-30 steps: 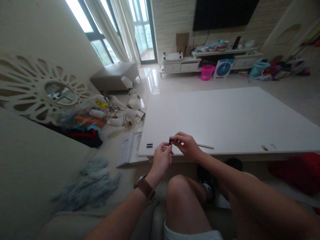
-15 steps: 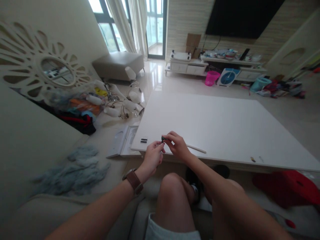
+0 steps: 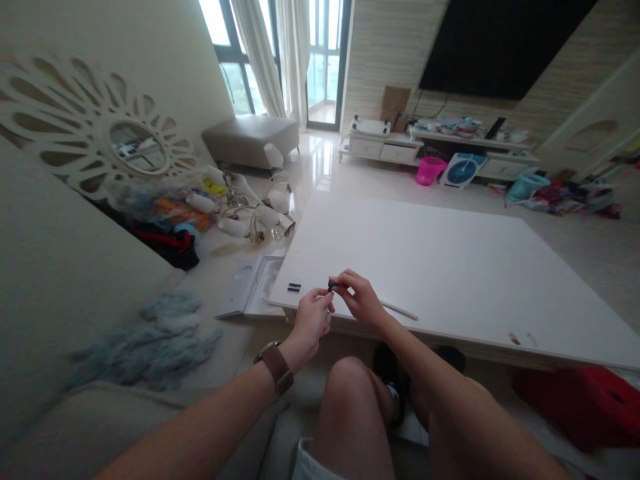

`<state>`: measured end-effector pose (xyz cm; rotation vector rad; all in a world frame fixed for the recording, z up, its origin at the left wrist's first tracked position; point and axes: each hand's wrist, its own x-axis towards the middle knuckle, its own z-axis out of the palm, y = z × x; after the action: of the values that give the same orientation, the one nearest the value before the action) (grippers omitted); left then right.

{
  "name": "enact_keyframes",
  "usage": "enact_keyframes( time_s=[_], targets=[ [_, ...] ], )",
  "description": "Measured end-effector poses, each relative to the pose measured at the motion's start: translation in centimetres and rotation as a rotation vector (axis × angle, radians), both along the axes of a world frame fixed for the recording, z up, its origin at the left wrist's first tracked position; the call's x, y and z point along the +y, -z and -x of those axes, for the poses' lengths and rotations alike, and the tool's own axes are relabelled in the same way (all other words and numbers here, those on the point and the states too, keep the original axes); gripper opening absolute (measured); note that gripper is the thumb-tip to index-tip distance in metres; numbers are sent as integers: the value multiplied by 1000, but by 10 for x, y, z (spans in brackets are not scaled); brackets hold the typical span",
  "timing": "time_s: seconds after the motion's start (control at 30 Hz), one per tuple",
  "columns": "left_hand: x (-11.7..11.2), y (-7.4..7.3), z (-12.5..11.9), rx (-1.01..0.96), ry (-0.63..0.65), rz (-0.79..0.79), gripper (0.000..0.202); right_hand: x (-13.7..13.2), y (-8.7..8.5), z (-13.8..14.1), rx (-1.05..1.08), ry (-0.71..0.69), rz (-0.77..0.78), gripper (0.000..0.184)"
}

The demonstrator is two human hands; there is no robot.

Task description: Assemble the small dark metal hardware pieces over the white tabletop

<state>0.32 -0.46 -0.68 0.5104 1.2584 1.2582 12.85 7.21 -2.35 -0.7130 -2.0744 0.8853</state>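
Small dark object [image 3: 331,285], too tiny to make out in detail, sits pinched in the fingertips of the right hand [image 3: 361,300], just above the near edge of the white table [image 3: 450,260]. From the head view, the left hand [image 3: 313,319] is curled loosely with its fingertips meeting the right hand's right beside the dark piece; whether the left fingers actually grip it cannot be told. A brown watch [image 3: 276,366] is strapped on the left wrist. On the table just behind the right hand lies a thin pale stick [image 3: 400,311], and near the table's left corner lies a little black piece [image 3: 294,287], apart from both hands. Two small marks [image 3: 520,339] lie far off toward the table's right edge. Bare knees show below the hands. On the floor to the left are a white tray [image 3: 250,295], a chandelier with white shades [image 3: 255,213] and a grey fluffy heap [image 3: 150,337]
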Motion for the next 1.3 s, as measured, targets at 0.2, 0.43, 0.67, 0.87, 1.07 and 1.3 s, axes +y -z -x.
enact_keyframes(
  time_s=[0.2, 0.43, 0.67, 0.87, 1.07, 1.3],
  targets=[
    [-1, 0, 0, 11, 17, 16, 28, -2, 3, 0, -13, 12, -6, 13],
    [-1, -1, 0, -3, -1, 46, 22, 2, 0, 1, -28, -27, -12, 14],
    [-1, -1, 0, -27, 4, 70, 17, 2, 1, -2, -47, -37, 14, 16],
    [-2, -3, -1, -80, 1, 58, 22, 3, -4, -2, -57, -56, -6, 17],
    [0, -5, -1, -108, -21, 32, 18, 6, 0, 1, 1, -20, 4, 17],
    [0, -6, 0, -111, -5, 13, 23, 0, 15, -3, 181, 53, 216, 17]
  ],
)
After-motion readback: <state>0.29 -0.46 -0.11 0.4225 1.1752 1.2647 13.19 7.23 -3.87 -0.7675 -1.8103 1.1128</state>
